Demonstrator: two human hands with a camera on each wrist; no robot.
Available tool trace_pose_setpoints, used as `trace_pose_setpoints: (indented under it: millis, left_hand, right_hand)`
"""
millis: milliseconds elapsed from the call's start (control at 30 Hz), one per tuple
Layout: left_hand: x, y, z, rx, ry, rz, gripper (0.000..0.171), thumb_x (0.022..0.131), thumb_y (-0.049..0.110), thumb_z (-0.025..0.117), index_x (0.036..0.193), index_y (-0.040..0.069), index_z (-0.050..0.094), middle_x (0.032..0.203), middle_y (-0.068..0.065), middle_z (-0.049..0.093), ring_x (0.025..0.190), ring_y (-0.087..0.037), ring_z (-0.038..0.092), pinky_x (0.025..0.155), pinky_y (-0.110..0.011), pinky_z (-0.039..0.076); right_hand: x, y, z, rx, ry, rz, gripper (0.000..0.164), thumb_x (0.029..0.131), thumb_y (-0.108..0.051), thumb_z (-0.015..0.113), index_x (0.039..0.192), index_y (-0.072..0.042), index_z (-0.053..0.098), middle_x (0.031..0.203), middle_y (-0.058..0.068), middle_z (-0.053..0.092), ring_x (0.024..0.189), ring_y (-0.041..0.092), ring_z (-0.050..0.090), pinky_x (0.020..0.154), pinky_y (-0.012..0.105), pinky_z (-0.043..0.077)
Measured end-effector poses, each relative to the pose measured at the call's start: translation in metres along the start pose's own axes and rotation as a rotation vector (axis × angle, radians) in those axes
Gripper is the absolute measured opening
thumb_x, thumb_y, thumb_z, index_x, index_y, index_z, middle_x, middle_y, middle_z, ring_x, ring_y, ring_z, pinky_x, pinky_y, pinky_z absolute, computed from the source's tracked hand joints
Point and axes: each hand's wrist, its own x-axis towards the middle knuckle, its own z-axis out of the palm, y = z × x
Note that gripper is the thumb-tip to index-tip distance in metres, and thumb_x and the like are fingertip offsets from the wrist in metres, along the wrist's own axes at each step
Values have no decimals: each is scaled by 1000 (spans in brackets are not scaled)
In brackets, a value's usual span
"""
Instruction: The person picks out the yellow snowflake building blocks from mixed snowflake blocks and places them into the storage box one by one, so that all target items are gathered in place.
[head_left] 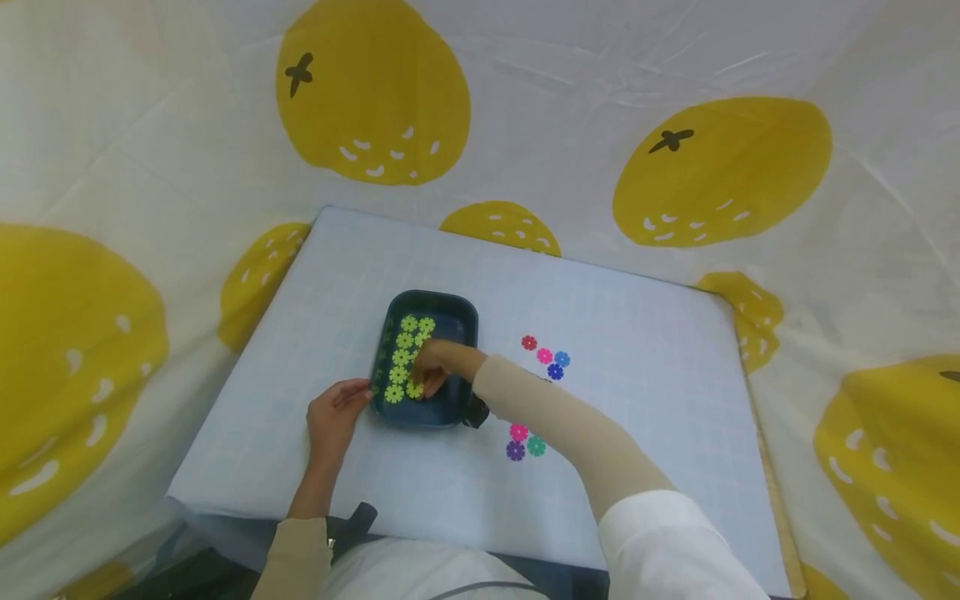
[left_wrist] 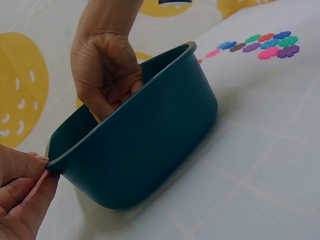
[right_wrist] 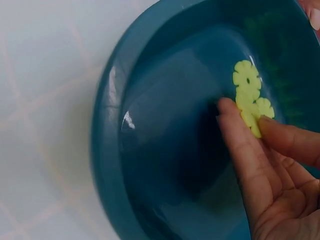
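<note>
A dark teal plastic basin (head_left: 450, 412) stands on the table, with yellow-green flower-shaped discs (head_left: 401, 357) lined up in two columns along its left side. My left hand (head_left: 333, 418) pinches the basin's near-left rim between thumb and fingers, as the left wrist view shows closely. Down inside the basin is my right hand (head_left: 437, 360), at the lower end of the right-hand column. In the right wrist view its thumb and fingers pinch a yellow flower disc (right_wrist: 251, 118), which overlaps others on the basin floor. The hand hides part of that column in the head view.
Right of the basin, loose flower discs in red, pink, blue, green and purple (head_left: 536, 446) lie on the pale tablecloth (head_left: 645, 375), partly covered by my right forearm. A small black object (head_left: 476, 412) sits by the basin's lower right corner. A lemon-print curtain (head_left: 540, 100) surrounds the table.
</note>
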Motion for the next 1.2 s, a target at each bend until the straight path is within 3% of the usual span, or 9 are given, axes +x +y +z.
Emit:
trace_pose_setpoints:
  millis: [500, 733, 933, 1067, 1200]
  left_hand:
    - [0, 1, -1, -10, -10, -28, 22, 89, 2, 71, 111, -1, 69, 116, -18, 71, 89, 4, 62, 76, -6, 52]
    - [0, 1, -1, -14, -13, -27, 23, 88, 2, 71, 111, -1, 70, 116, -18, 71, 88, 5, 62, 76, -6, 52]
    - [0, 3, 0, 1, -8, -35, 23, 89, 3, 71, 111, 0, 70, 117, -17, 71, 99, -11, 67, 76, -6, 52]
    - [0, 4, 1, 18, -6, -37, 23, 90, 3, 70, 113, 0, 69, 118, -18, 71, 108, -26, 66, 75, -5, 51]
    - [-1, 4, 0, 18, -8, -32, 24, 90, 3, 70, 114, -1, 69, 118, -19, 70, 110, -28, 66, 75, -5, 51]
  right_hand:
    - [-7, -3, 1, -59, 5, 9, 12, 90, 1, 67, 96, 11, 71, 86, 24, 74, 86, 33, 74, 75, 35, 63]
    - [-10, -3, 2, -47, 45, 31, 11, 91, 0, 66, 87, 9, 71, 88, 25, 74, 90, 33, 74, 77, 36, 62]
    - [-10, 2, 0, -46, 106, 3, 12, 90, 1, 65, 85, 9, 72, 84, 24, 74, 85, 33, 74, 74, 37, 63]
    - [-11, 4, -3, -26, 84, -6, 11, 89, 1, 66, 90, 10, 72, 86, 24, 74, 85, 33, 74, 76, 39, 63]
    - [-12, 4, -8, -7, 51, -10, 12, 89, 0, 66, 92, 10, 71, 87, 24, 74, 85, 33, 75, 76, 39, 63]
